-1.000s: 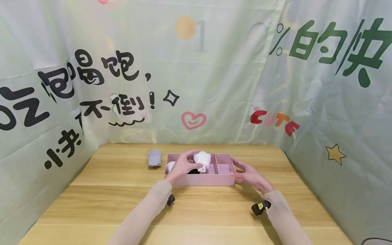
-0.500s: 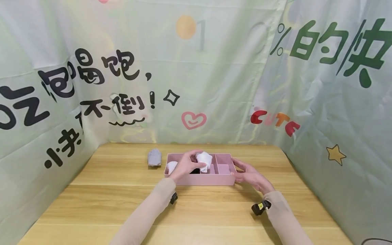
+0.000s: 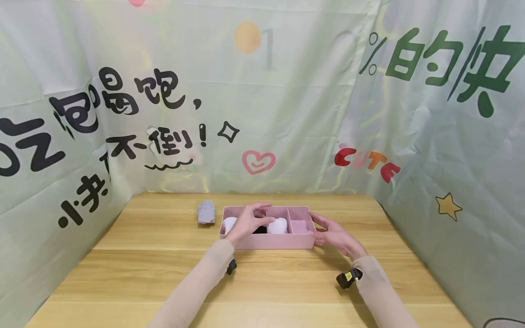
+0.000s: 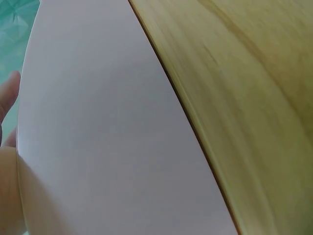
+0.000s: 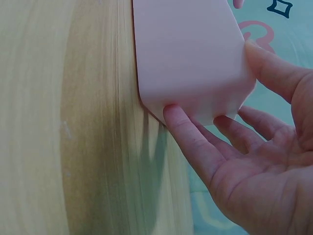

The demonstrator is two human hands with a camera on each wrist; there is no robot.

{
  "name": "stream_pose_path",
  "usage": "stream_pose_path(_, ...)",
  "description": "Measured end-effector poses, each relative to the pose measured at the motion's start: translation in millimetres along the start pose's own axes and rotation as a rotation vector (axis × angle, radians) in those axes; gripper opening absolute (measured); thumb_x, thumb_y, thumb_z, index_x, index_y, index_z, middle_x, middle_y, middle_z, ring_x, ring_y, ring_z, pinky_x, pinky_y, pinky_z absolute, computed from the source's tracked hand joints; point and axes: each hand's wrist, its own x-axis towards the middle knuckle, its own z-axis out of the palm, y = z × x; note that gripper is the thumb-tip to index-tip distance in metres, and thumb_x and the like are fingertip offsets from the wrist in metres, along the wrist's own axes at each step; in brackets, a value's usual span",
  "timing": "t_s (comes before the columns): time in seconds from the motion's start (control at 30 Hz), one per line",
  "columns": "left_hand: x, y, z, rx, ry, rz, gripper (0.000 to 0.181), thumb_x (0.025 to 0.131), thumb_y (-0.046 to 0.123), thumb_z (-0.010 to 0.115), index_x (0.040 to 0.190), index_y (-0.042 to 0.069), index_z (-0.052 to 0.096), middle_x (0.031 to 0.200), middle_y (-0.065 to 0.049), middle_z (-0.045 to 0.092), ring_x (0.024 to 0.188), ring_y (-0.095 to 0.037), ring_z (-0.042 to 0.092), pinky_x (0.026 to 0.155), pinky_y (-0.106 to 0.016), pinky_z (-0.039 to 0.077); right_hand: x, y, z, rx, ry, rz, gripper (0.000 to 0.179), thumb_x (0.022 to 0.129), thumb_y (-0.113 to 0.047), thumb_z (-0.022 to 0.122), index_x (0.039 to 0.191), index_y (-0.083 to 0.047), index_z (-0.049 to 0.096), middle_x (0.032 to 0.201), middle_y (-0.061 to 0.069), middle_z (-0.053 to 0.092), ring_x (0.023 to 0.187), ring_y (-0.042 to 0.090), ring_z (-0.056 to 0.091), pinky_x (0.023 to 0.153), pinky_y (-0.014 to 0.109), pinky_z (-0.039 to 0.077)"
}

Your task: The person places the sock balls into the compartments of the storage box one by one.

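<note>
A pink divided box (image 3: 272,242) stands on the table. White rolled socks (image 3: 277,226) sit in its third compartment from the left. Just above and left of them, my left hand (image 3: 247,224) hovers over the box with thumb and fingers apart, holding nothing. Another white roll (image 3: 229,223) shows in the leftmost compartment, and something black (image 3: 261,229) lies partly hidden beneath the left hand. My right hand (image 3: 337,234) touches the box's right end. In the right wrist view its extended fingers (image 5: 193,142) press the end wall, while the thumb rests near the upper edge.
A grey rolled bundle (image 3: 206,212) lies on the wooden table (image 3: 164,269) just left of the box. Printed cloth (image 3: 303,114) hangs behind and at both sides. The box's long wall (image 4: 107,122) fills much of the left wrist view.
My left hand has moved slightly right, lowered the white rolled socks into the third compartment and let go of them. The right hand stays at the box's end.
</note>
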Motion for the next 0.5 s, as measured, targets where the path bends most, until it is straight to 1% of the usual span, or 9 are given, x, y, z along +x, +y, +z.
stream_pose_path(0.1,-0.2,-0.6,-1.7,-0.015,0.004,0.015,0.05,0.088,0.025,0.075,0.134,0.014,0.059,0.123,-0.02,0.062,0.098,-0.023,0.066,0.083,-0.039,0.058,0.8,-0.8,0.2,-0.002,-0.003,-0.001,0.077,0.095,-0.005,0.061,0.157,-0.009,0.016,0.164,0.017,0.012,0.144,0.046,0.024,0.1,0.041,0.05)
stream_pose_path(0.2,-0.2,-1.5,-4.0,-0.033,0.01,0.032,0.047,0.089,0.02,0.073,0.133,0.011,0.06,0.122,-0.023,0.062,0.095,-0.024,0.067,0.082,-0.045,0.058,1.1,-2.1,-0.1,-0.013,-0.004,-0.001,0.078,0.094,-0.007,0.062,0.158,-0.009,0.016,0.164,0.016,0.011,0.144,0.046,0.024,0.101,0.041,0.05)
stream_pose_path(0.33,-0.5,-2.5,-7.3,-0.044,0.023,0.051,0.043,0.09,0.015,0.071,0.132,0.01,0.061,0.12,-0.023,0.064,0.092,-0.025,0.068,0.082,-0.049,0.057,0.5,-4.3,-0.3,-0.018,0.008,0.004,0.081,0.093,-0.01,0.065,0.157,-0.01,0.017,0.164,0.016,0.013,0.144,0.046,0.024,0.101,0.043,0.049)
stream_pose_path(0.5,-2.8,-4.9,-11.3,-0.069,0.025,0.074,0.04,0.09,0.014,0.072,0.126,0.0,0.062,0.11,-0.017,0.069,0.09,-0.03,0.068,0.079,-0.045,0.058,-1.4,-4.7,-0.4,-0.037,0.016,0.019,0.081,0.093,-0.012,0.066,0.158,-0.01,0.017,0.164,0.016,0.012,0.144,0.047,0.023,0.103,0.045,0.048)
